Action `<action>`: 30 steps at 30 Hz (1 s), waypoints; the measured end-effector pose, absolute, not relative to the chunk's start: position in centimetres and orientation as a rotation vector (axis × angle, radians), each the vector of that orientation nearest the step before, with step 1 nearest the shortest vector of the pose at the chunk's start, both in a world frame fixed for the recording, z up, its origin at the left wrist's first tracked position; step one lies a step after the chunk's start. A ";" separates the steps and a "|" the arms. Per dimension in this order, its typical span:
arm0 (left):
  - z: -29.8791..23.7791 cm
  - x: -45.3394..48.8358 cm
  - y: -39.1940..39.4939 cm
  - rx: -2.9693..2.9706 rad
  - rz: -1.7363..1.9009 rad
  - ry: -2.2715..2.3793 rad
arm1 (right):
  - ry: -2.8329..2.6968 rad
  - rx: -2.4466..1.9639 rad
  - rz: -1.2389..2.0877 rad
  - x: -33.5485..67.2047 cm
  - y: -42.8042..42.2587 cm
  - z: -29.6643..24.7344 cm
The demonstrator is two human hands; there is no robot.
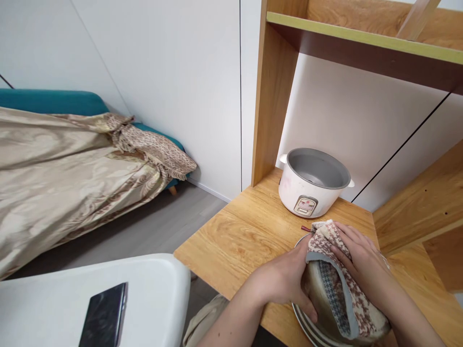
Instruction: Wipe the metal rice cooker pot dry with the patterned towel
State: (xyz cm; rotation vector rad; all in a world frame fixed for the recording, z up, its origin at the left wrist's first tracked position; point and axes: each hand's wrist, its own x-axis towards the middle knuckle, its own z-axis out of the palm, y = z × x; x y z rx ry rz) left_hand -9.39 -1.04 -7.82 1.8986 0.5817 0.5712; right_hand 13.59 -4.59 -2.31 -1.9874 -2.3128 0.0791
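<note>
A dull, stained metal pot [316, 294] is at the lower right, tilted over the wooden desk, its bright rim showing at the lower left. My left hand [285, 277] grips the pot's side, thumb spread from the fingers. Under my right hand [361, 253] is a brown-and-white patterned cloth [323, 239] with a grey border. The right fingers curl over this cloth and press it against the pot, hiding much of the surface. Just beyond stands a white rice cooker [307, 197], lidless, its grey inside visible.
The wooden desk [227, 236] has a side panel and an overhead shelf [361, 41]. On a white surface [155, 289] at lower left lies a dark phone [104, 315]. A teal sofa [54, 100] with a beige cover [65, 178] stands against the white wall.
</note>
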 end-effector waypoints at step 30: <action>-8.2 -9.2 -0.9 1.944 0.598 0.569 | -2.287 -2.006 0.140 12.8 -5.2 -1.4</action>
